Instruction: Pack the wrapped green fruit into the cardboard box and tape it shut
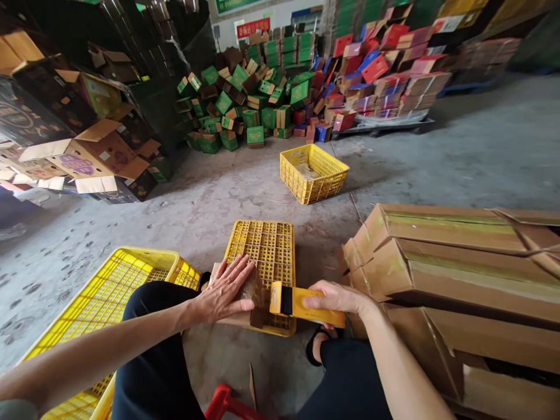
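A small brown cardboard box (259, 294) with a shiny strip on top rests on an upturned yellow plastic crate (273, 242). My left hand (227, 294) lies flat on the box, fingers stretched out and slightly apart. To the right, my right hand (332, 297) is wrapped round a long yellow box-shaped object (301, 304) with a black band near its far end. That end hangs over the crate, a little apart from the box. I cannot tell exactly what kind of thing the yellow object is.
Another yellow crate (175, 259) stands at my left, and one more yellow crate (312, 175) sits ahead. Bundled flat cartons (464, 274) are stacked at my right. Green boxes (254, 116), red boxes (375, 69) and open cartons (98, 151) pile up farther back. Something red (227, 402) shows between my legs.
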A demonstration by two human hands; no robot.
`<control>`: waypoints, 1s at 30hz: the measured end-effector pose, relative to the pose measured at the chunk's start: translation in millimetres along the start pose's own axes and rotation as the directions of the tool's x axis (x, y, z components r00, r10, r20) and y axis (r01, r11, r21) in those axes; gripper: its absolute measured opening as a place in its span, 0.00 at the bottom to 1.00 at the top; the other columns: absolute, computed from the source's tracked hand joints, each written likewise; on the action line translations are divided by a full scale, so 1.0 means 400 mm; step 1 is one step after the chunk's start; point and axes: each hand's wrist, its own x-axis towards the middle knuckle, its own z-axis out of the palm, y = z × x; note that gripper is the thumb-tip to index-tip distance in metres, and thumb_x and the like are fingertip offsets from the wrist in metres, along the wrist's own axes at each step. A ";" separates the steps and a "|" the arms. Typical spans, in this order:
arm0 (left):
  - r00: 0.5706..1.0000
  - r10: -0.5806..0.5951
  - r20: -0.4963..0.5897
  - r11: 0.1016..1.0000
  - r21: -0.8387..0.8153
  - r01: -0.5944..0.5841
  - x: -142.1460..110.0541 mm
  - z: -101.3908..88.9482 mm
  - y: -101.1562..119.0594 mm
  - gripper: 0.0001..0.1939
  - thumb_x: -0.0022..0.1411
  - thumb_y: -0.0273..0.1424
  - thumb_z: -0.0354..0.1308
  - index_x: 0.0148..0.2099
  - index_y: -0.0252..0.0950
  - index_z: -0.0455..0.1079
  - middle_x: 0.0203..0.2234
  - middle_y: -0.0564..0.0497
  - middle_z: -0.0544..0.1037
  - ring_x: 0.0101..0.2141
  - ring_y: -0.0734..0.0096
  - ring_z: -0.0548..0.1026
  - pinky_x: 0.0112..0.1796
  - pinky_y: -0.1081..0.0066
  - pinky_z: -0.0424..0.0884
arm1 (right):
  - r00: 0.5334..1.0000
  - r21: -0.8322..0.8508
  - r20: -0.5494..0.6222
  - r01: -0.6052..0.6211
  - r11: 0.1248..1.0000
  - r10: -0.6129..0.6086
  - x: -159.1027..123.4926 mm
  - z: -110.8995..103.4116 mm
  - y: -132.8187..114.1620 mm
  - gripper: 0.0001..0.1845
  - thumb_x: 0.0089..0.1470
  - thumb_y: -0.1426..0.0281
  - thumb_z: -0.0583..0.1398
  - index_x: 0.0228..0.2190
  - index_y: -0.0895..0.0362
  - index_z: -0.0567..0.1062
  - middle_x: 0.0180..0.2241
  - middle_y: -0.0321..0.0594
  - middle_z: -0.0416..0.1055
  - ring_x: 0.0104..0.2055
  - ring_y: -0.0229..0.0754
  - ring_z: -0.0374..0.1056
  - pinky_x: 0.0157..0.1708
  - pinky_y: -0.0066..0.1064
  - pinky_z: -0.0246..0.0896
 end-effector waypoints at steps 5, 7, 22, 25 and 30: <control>0.992 -0.085 -0.096 0.995 -0.061 0.080 -0.006 0.012 -0.041 0.39 0.78 0.54 0.41 0.81 0.42 0.40 0.74 0.43 0.57 0.73 0.50 0.53 0.72 0.43 0.39 | 0.999 0.045 -0.037 0.035 0.998 -0.033 0.028 0.039 -0.008 0.37 0.48 0.35 0.66 0.37 0.57 0.78 0.23 0.38 0.79 0.23 0.44 0.76 0.22 0.28 0.69; 0.984 -0.120 -0.128 0.987 -0.120 0.105 -0.021 0.005 -0.073 0.35 0.80 0.51 0.38 0.80 0.42 0.47 0.73 0.44 0.60 0.73 0.52 0.56 0.72 0.44 0.41 | 0.998 0.082 -0.037 0.060 0.995 -0.057 0.053 0.059 -0.023 0.37 0.46 0.35 0.67 0.37 0.57 0.78 0.24 0.39 0.80 0.25 0.44 0.77 0.25 0.30 0.71; 0.762 -0.577 -0.294 0.780 -0.474 0.408 -0.167 0.003 -0.250 0.27 0.80 0.43 0.38 0.69 0.39 0.67 0.70 0.44 0.66 0.70 0.58 0.63 0.70 0.52 0.56 | 0.978 0.082 0.155 0.126 0.989 -0.137 0.275 0.139 -0.145 0.36 0.52 0.37 0.65 0.39 0.58 0.80 0.25 0.38 0.79 0.22 0.40 0.74 0.26 0.29 0.72; 0.733 -0.635 -0.244 0.723 -0.521 0.454 -0.178 0.005 -0.280 0.27 0.80 0.42 0.38 0.69 0.40 0.67 0.69 0.45 0.67 0.70 0.59 0.61 0.71 0.53 0.55 | 0.977 0.100 0.159 0.129 0.987 -0.144 0.302 0.152 -0.153 0.37 0.53 0.37 0.64 0.41 0.59 0.80 0.26 0.39 0.80 0.21 0.38 0.73 0.26 0.28 0.71; 0.684 -0.713 -0.155 0.615 -0.608 0.503 -0.219 0.019 -0.344 0.29 0.79 0.46 0.36 0.66 0.39 0.69 0.58 0.44 0.79 0.58 0.57 0.76 0.63 0.56 0.69 | 0.986 0.127 0.123 0.098 0.987 -0.114 0.371 0.204 -0.195 0.40 0.47 0.34 0.65 0.39 0.59 0.79 0.22 0.36 0.77 0.19 0.37 0.71 0.21 0.26 0.66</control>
